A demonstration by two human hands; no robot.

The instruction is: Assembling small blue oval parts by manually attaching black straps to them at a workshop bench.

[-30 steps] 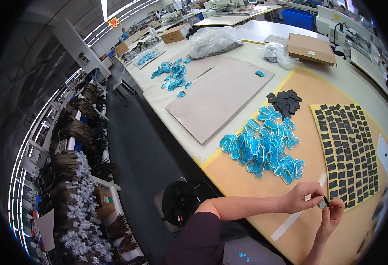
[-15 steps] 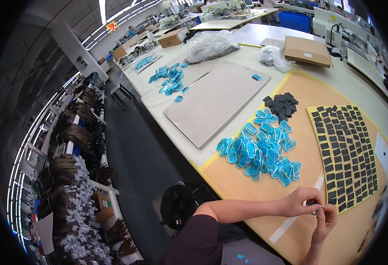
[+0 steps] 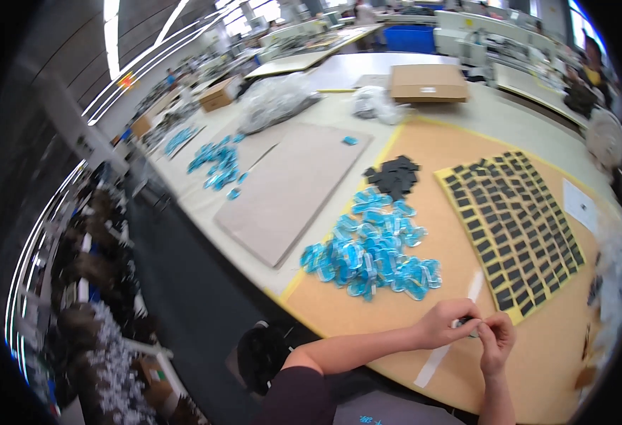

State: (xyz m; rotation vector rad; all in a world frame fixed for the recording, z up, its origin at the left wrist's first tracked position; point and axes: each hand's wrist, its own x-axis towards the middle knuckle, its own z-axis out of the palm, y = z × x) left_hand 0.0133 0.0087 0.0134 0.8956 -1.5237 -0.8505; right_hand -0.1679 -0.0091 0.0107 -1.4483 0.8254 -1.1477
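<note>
At the near edge of the tan work surface, my left hand (image 3: 447, 324) and my right hand (image 3: 496, 341) meet, fingertips pinched together. Between them is a small dark piece (image 3: 464, 321) with a pale edge, mostly hidden by the fingers. Left of my hands lies a heap of blue oval pieces (image 3: 374, 248) with clear, pale rims. Behind that heap sits a pile of small black patches (image 3: 394, 176). To the right, a yellow-edged board (image 3: 475, 244) carries rows of black rectangular patches.
A large grey board (image 3: 293, 191) lies left of the heap, with more blue pieces (image 3: 215, 161) beyond it. Clear plastic bags (image 3: 275, 103) and a cardboard box (image 3: 428, 83) stand farther back. A white sheet (image 3: 579, 204) lies right of the patch board. A black stool (image 3: 262, 354) stands beside the table.
The view has turned to the right, so the table's contents sit farther left in the picture. My two hands stay together around the small dark piece.
</note>
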